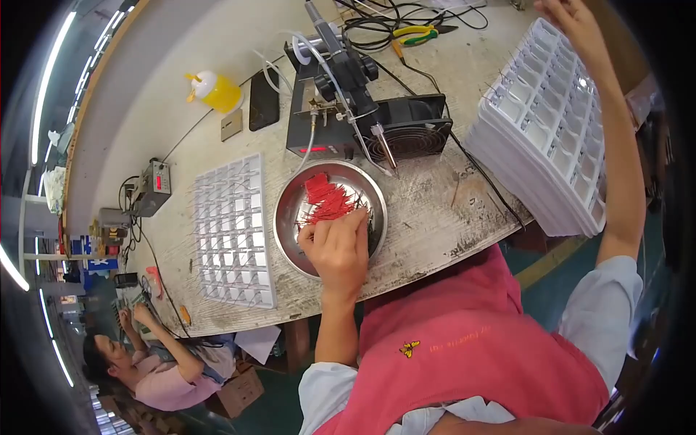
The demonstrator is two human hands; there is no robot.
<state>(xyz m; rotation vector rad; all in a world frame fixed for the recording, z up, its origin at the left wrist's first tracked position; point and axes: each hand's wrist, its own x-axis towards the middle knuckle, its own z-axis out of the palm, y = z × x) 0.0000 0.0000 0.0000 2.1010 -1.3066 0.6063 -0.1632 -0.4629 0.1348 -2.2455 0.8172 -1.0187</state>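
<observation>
My left hand (336, 250) is over a round metal bowl (284, 250), its fingers curled down among thin wires. Red wires (330, 199) lie heaped in the bowl, with dark ones (359, 203) beside them. Whatever is between those fingertips is hidden by the hand. At the upper right, my right hand (576, 27) is bent at the far end of a tall stack of white compartment trays (533, 138). Its fingers are drawn together near the picture's edge, and what they hold cannot be made out. Small parts with thin leads sit in the top tray.
Behind the bowl stands a soldering device (355, 94) with a fan (413, 138). Left of the bowl lies another filled white tray (232, 232). Around them are a yellow bottle (221, 94), a phone (264, 101), pliers (420, 34) and cables. A co-worker (163, 362) sits at the lower left.
</observation>
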